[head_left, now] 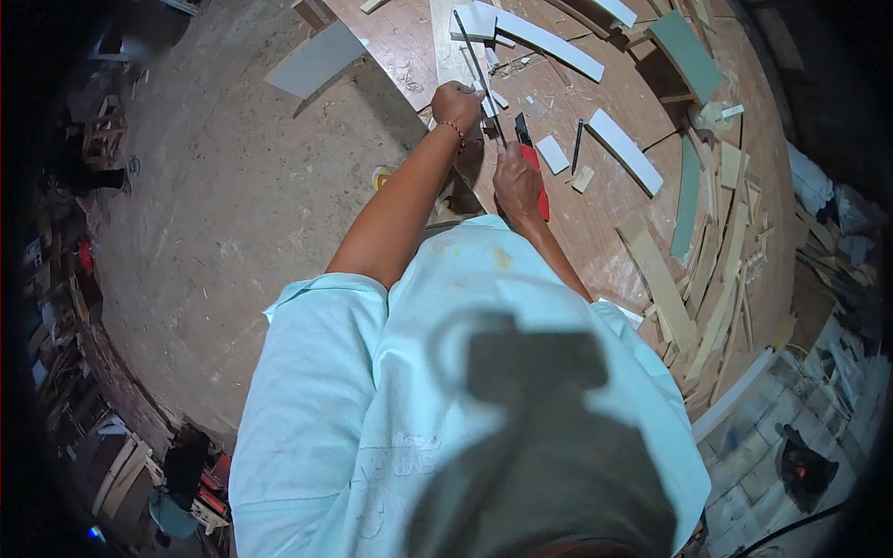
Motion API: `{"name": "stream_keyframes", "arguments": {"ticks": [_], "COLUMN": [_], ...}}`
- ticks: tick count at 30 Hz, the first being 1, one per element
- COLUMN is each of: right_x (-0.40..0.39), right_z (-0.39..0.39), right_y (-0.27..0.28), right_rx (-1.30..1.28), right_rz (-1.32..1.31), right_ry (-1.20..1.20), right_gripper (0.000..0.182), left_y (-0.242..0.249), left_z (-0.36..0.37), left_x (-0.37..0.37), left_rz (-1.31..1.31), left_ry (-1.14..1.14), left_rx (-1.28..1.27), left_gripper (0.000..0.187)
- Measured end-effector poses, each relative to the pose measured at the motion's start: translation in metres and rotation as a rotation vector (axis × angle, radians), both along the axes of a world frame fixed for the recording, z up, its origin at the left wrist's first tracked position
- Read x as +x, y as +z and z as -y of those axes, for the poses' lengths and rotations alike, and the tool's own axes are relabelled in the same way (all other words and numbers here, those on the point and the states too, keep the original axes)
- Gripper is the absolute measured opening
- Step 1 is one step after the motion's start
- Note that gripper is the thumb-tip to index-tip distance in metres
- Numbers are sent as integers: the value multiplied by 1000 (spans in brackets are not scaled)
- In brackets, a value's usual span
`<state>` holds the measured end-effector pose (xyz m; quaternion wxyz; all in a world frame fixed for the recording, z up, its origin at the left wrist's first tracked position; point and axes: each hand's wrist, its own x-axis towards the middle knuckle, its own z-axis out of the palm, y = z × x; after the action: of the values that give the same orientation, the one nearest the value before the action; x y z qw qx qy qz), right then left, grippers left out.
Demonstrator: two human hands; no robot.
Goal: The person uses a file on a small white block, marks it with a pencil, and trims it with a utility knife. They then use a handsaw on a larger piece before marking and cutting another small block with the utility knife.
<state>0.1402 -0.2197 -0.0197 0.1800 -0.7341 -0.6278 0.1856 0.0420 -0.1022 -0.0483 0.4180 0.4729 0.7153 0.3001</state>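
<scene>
My right hand (517,183) is closed around the near end of a long, thin, dark rod-like tool (472,58), perhaps a file. The tool slants away over the table edge and passes just right of my left hand (458,104). That hand, with a beaded bracelet at the wrist, has its fingers curled at a small white piece (487,99), which they partly hide. Beside my right hand lies a red-handled tool (537,177) with a black end. A white block (552,154) and a dark pencil or pen (578,145) lie to its right.
Curved white pieces (625,153) and wood shavings are spread on the wooden table (595,232). Green-faced parts (686,58) and many wood strips (656,279) lie at the right. A pale panel (316,61) stands out past the table's left side, above the dusty floor (223,186).
</scene>
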Motion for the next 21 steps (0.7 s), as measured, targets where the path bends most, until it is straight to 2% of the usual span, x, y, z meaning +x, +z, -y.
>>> {"name": "stream_keyframes", "arguments": {"ticks": [5, 6, 7, 9, 11, 14, 18, 21], "right_x": [10, 0, -6, -2, -3, -5, -5, -6], "right_z": [2, 1, -2, -1, -4, 1, -3, 2], "right_y": [-11, -14, 0, -6, -4, 1, 1, 0], "right_rx": [-21, -21, -119, -36, -1, -57, -47, -65], "right_rz": [20, 41, -59, 44, -1, -52, -50, -53], "right_ry": [55, 93, -32, -11, -18, -42, -26, -24], "right_gripper": [23, 23, 23, 23, 23, 23, 23, 23], "left_y": [-19, 14, 22, 31, 16, 19, 5, 10], "left_z": [-3, 4, -3, -15, -18, -2, 2, -2], "left_x": [-1, -4, -7, -5, -8, -9, -8, -6], "left_rz": [38, -165, -251, -124, -141, 28, 17, 56], "left_ry": [-15, -46, -172, -170, -193, -115, -110, -130], "left_rx": [-17, 40, -72, -282, -267, -176, -20, -98], "left_gripper": [20, 25, 29, 28, 28, 20, 21, 22]}}
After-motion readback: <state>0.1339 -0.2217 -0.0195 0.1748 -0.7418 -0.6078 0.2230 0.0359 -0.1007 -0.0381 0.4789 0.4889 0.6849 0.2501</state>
